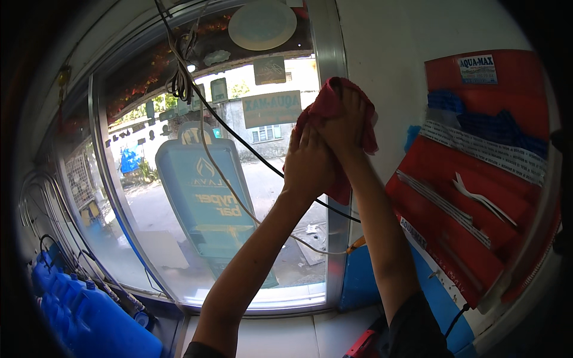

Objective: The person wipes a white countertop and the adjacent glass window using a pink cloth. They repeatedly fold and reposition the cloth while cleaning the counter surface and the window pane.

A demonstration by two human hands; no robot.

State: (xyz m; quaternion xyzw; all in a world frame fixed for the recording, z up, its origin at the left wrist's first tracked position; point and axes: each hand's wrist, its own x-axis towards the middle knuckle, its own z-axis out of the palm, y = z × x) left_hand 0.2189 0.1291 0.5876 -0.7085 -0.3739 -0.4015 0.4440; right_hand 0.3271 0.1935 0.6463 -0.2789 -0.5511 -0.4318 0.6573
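A dark red cloth (327,102) is bunched up under both of my hands, at the metal frame on the right side of the glass. My left hand (308,162) presses on its lower left part, with the fingers pointing up into the folds. Higher up and just to the right, my right hand (346,124) grips the cloth, its fingers over the top folds. One end of the fabric hangs below my hands. Both arms reach up and forward, and the wrists are close together. The frame (327,36) behind the cloth is partly hidden.
Dark cables (239,140) hang across the glass and pass behind my arms. Blue plastic containers (98,316) stand at the lower left beside looped hoses (42,185). On the right wall hangs a red pocket organizer (444,158) holding blue items and white strips. A sign-shaped sticker (206,197) covers part of the glass.
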